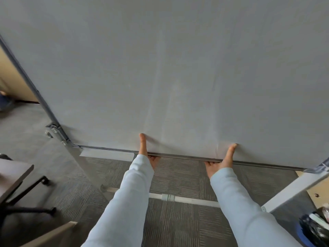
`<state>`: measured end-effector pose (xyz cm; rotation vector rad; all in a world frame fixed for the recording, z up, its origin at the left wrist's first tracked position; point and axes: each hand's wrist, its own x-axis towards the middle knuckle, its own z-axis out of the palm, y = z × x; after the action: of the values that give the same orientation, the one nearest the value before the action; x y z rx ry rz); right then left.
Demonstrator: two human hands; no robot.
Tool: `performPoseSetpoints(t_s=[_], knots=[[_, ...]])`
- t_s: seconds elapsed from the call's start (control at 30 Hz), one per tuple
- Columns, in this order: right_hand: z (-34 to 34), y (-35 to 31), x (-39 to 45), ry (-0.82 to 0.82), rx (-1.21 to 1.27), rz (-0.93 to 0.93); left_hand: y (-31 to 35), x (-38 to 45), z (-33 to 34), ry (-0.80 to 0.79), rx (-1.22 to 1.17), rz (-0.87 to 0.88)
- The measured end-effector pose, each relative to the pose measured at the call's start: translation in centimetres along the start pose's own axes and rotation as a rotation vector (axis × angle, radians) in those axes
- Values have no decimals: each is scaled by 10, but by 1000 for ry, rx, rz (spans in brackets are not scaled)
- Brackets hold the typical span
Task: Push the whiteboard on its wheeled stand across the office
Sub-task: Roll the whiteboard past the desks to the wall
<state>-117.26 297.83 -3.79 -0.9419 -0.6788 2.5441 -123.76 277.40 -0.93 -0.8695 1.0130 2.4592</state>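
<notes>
Along the bottom edge of the whiteboard (pixel 178 68), the left hand (pixel 145 154) and right hand (pixel 223 162) each clasp the rail, thumbs up against its face. The push looks underway; how much office remains cannot be judged.

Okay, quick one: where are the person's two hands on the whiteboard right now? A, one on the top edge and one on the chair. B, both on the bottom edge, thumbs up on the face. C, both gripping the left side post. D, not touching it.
B: the left hand and right hand both hook the whiteboard at its bottom edge, thumbs up on the face.
</notes>
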Motion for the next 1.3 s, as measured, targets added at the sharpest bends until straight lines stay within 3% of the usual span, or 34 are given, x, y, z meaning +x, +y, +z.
performPoseSetpoints(t_s=[0.33, 0.83, 1.3], knots=[[100, 41, 73, -58, -34, 76, 79, 76, 11, 28, -133, 71], [289, 161, 204, -95, -102, 131, 257, 234, 24, 81, -149, 148], [421, 248, 279, -145, -117, 146, 388, 340, 27, 105, -211, 208]])
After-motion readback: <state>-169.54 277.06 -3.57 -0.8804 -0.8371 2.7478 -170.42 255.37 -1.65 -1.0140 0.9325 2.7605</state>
